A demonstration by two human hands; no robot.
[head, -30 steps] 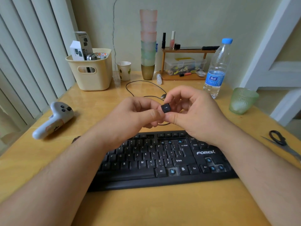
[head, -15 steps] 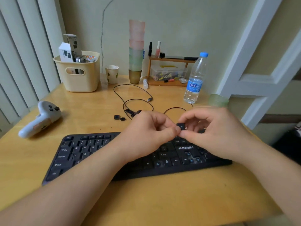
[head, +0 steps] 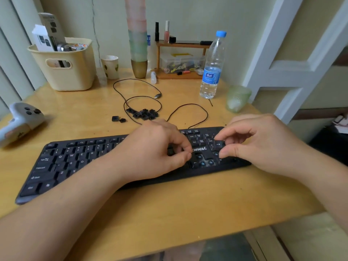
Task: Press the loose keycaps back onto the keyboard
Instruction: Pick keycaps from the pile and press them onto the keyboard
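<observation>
A black keyboard (head: 75,159) lies across the wooden desk. Its arrow cluster shows bare blue-tipped sockets (head: 206,163). My right hand (head: 263,144) hovers over the keyboard's right end and pinches a black keycap (head: 218,144) marked with an arrow between index finger and thumb. My left hand (head: 156,153) rests on the keyboard's middle with fingers curled; its thumb and index tips meet beside the logo, and I see nothing between them. A pile of loose black keycaps (head: 145,114) lies behind the keyboard, with two more keycaps (head: 118,119) to its left.
The keyboard's black cable (head: 139,98) loops around the keycap pile. Behind stand a water bottle (head: 212,68), a green glass (head: 237,98), stacked cups (head: 138,44), a paper cup (head: 110,66), a cream basket (head: 66,66) and a small shelf (head: 180,59). A white controller (head: 20,121) lies left.
The view has swung right and down. Both hands came down from in front of me to the keyboard. The left hand let go of the keycap, which the right hand alone now pinches.
</observation>
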